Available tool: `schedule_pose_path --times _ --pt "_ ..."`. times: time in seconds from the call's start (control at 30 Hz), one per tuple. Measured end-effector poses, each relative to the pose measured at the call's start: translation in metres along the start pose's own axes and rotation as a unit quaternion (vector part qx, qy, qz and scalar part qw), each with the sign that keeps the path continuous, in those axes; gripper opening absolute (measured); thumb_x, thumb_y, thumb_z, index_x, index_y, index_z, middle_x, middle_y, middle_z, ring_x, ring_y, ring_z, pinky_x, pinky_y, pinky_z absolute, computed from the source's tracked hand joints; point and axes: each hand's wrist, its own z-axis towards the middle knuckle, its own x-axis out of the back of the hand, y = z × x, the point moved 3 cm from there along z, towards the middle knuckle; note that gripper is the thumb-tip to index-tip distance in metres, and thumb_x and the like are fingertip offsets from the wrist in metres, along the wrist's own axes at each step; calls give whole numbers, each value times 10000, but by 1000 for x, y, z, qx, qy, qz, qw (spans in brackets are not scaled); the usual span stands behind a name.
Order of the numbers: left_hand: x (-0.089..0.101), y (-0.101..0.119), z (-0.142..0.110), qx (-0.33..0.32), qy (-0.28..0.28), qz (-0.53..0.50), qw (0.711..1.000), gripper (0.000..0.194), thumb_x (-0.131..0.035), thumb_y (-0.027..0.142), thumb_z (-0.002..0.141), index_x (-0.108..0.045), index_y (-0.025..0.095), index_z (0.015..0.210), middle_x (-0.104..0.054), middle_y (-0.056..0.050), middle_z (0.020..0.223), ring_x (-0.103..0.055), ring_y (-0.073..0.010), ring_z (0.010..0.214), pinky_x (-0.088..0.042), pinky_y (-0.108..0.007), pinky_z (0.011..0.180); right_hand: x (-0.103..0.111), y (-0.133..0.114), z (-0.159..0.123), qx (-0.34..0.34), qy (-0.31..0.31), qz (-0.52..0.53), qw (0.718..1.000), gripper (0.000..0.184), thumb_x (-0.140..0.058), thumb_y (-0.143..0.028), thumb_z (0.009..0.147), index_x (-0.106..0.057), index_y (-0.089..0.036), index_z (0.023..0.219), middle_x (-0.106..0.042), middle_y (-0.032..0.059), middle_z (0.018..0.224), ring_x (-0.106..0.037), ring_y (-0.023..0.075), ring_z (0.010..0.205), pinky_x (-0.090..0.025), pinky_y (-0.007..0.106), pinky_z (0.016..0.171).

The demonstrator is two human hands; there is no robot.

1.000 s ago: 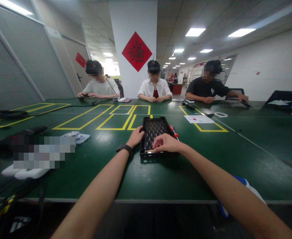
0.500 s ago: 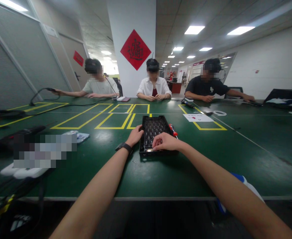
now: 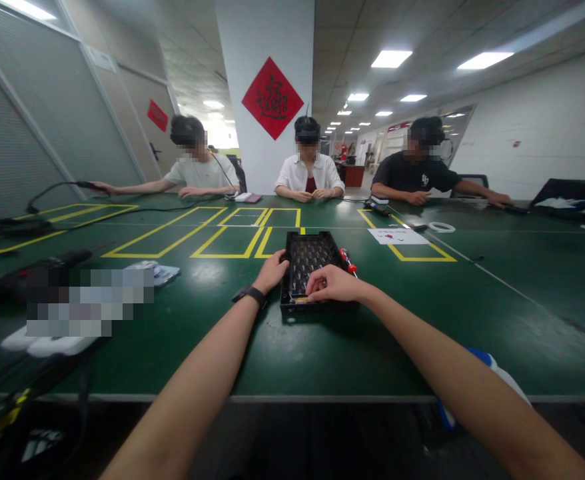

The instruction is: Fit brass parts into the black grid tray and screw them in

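Note:
A black rectangular case lies on the green table, with rows of small silvery pieces inside it. My left hand grips the case's left wall, thumb near the rim. Over the near end of the case, my right hand has its fingers pinched together. Just by its fingertips is a small yellowish strip at the near wall; what exactly the fingers hold is too small to make out. A red-handled screwdriver rests against the case's right side.
Yellow tape outlines mark the table. A white paper and a white ring lie to the right. A dark power tool and cables are at left. Several people sit across the table, one in a white shirt.
The small strip by my right fingertips looked bright white before and is now yellowish. Both my hands stay almost in place. At far left, a person's hand and the cable it holds have shifted left.

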Motion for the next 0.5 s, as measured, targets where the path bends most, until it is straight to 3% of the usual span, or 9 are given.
schedule_pose_path --times 0.33,0.5 --pt "0 -1 0 12 2 -16 1000 537 -438 195 746 -477 94 1272 -514 -110 1300 -466 -211 1201 -319 -336 1056 3 -5 -1 24 17 -61 998 306 -728 -329 613 -679 -105 816 -652 32 694 -546 83 582 -420 190 541" --pt "0 -1 0 18 -2 -6 1000 535 -448 189 742 -484 89 1266 -501 -113 1315 -456 -221 1212 -320 -332 1056 2 -4 -1 17 17 -40 999 308 -723 -337 616 -664 -100 803 -634 23 650 -559 90 577 -431 195 539"
